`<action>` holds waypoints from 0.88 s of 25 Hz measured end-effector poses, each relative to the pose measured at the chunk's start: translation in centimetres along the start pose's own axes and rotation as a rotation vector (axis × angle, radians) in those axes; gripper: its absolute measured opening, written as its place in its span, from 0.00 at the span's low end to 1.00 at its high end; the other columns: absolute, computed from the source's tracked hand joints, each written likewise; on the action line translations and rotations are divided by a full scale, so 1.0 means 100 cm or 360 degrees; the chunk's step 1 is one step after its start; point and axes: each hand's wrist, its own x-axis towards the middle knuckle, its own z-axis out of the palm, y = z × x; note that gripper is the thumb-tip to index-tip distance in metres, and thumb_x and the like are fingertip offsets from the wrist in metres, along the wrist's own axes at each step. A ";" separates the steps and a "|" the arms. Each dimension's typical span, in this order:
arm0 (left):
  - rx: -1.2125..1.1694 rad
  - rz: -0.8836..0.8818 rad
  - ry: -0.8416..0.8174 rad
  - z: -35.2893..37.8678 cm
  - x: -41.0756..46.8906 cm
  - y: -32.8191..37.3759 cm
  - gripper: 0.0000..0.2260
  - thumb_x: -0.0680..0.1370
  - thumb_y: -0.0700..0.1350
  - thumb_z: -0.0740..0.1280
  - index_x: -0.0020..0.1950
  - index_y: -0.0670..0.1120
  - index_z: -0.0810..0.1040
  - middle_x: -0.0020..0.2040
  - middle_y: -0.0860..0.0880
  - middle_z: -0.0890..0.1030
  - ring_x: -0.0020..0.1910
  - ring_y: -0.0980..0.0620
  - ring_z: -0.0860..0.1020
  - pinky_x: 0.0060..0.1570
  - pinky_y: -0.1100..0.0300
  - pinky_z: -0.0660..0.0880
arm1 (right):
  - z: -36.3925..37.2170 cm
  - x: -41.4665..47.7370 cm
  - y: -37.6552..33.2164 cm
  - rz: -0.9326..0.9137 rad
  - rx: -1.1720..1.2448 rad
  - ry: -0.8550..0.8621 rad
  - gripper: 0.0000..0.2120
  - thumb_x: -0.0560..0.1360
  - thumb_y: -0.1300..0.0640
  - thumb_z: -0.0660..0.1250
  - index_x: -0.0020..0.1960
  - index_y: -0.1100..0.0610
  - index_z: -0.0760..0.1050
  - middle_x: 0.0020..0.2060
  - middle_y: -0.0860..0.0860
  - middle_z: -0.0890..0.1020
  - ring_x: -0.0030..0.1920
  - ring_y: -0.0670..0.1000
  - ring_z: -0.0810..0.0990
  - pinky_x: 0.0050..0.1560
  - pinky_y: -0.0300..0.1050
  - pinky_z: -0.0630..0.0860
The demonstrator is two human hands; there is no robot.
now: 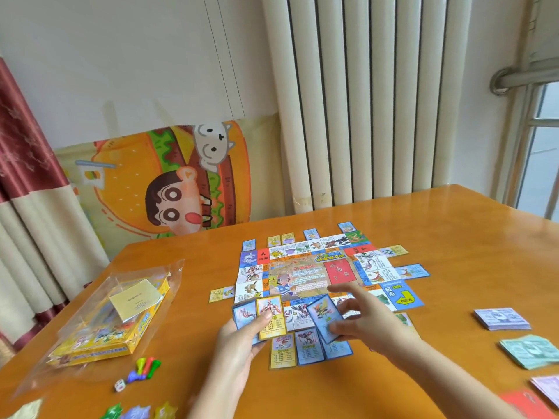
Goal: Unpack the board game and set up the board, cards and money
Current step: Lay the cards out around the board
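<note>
The game board [314, 273] lies flat and unfolded in the middle of the wooden table [423, 225]. Single property cards are set around its outer edge, beside their squares. At the near edge three lie side by side: a yellow card [282, 353] and two blue cards [310, 346].

The left hand [242, 334] grips a small fan of cards [266, 317], a yellow one in front and blue ones behind, just above the board's near left corner. The right hand [363, 319] pinches one tilted blue card [325, 317] between thumb and fingers, over the near row of squares.

To the left, a clear plastic bag [60, 352] lies on the table with the yellow game box [121, 337] inside it. A cream paper slip [134, 300] rests on the box, though it is hard to tell whether it sits under the plastic or on top.

Near the bag are coloured pawns [145, 368] and a white die [120, 385].

Well to the right the money lies in separate stacks: purple notes [502, 319], green notes [529, 350], and pale lilac notes [547, 388] at the frame's edge.
</note>
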 end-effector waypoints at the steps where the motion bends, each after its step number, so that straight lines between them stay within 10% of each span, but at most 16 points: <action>1: -0.0029 -0.0013 -0.0016 0.004 -0.001 -0.002 0.07 0.72 0.35 0.71 0.48 0.43 0.79 0.38 0.47 0.85 0.40 0.48 0.81 0.36 0.57 0.73 | 0.003 -0.002 0.002 -0.0007 -0.0026 0.0029 0.26 0.70 0.71 0.71 0.62 0.51 0.72 0.45 0.56 0.73 0.42 0.60 0.83 0.38 0.41 0.81; 22: -0.0059 -0.0169 -0.0197 0.056 0.016 -0.005 0.13 0.74 0.30 0.67 0.58 0.35 0.73 0.50 0.37 0.81 0.46 0.42 0.81 0.46 0.50 0.76 | -0.039 0.004 0.017 0.0080 -0.0096 0.0313 0.06 0.74 0.63 0.69 0.45 0.54 0.81 0.40 0.51 0.84 0.38 0.48 0.81 0.44 0.41 0.78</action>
